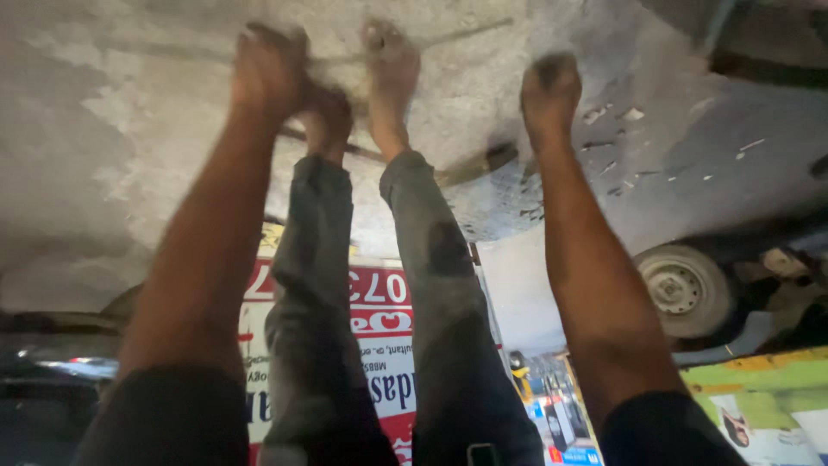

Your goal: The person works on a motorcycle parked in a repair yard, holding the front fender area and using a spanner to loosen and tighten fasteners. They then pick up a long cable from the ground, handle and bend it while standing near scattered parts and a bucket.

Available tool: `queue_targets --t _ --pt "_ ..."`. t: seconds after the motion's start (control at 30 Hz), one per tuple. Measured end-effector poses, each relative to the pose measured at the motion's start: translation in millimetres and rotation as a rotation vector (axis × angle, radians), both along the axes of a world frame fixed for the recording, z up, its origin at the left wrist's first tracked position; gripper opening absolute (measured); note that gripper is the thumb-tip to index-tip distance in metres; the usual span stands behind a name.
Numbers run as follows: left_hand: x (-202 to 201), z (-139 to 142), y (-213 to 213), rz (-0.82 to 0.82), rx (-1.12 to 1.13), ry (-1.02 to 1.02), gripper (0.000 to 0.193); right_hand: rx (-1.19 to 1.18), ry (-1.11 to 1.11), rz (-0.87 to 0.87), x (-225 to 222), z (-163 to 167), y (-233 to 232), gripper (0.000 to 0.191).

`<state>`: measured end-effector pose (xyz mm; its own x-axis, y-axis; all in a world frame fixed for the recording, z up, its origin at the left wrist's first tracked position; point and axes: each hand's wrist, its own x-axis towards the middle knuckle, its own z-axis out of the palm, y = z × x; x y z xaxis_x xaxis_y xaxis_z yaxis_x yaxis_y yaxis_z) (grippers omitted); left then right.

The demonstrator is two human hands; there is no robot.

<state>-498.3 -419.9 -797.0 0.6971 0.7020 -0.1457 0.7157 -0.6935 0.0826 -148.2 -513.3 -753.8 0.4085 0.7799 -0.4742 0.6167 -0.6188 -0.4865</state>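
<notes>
Dusty grey concrete floor (112,129), patchy and stained. Thin rod (405,160) lies on it. Small pale scraps (634,114) scattered nearby.

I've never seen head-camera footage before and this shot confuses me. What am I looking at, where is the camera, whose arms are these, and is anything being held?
There is one picture, taken by a camera on a person's head that is tilted up at the dusty grey underside of a raised car. One wheel hangs at the right. The two outer bare arms belong to the wearer. Their left hand and right hand are both up against the underside. The two grey-sleeved arms between them belong to a co-worker, whose hands reach the same panel near a thin rod. The hands are blurred, so I cannot tell whether any of them grips something or only presses. A red and white sign shows behind.
</notes>
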Motion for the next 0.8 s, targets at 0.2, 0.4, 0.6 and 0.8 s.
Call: queue_targets --t 0.2,0.4,0.6,0.8 --pt "-41.8 162.0 -83.4 0.149 -1.102 0.043 0.027 0.024 0.176 -0.228 -28.8 112.3 -52.5 0.033" --pt "-55.4 329.9 -91.2 0.277 -1.141 -0.092 0.033 -0.066 0.365 -0.122 -93.2 232.8 -36.6 0.038" --pt "-71.3 454.4 -55.4 0.410 -0.981 -0.265 0.021 -0.196 0.303 0.322 -100.3 363.3 3.0 0.031" --pt "-134.9 527.7 -32.9 0.737 -0.802 -0.380 0.017 -0.249 0.302 0.492 -58.3 473.5 25.3 0.046"
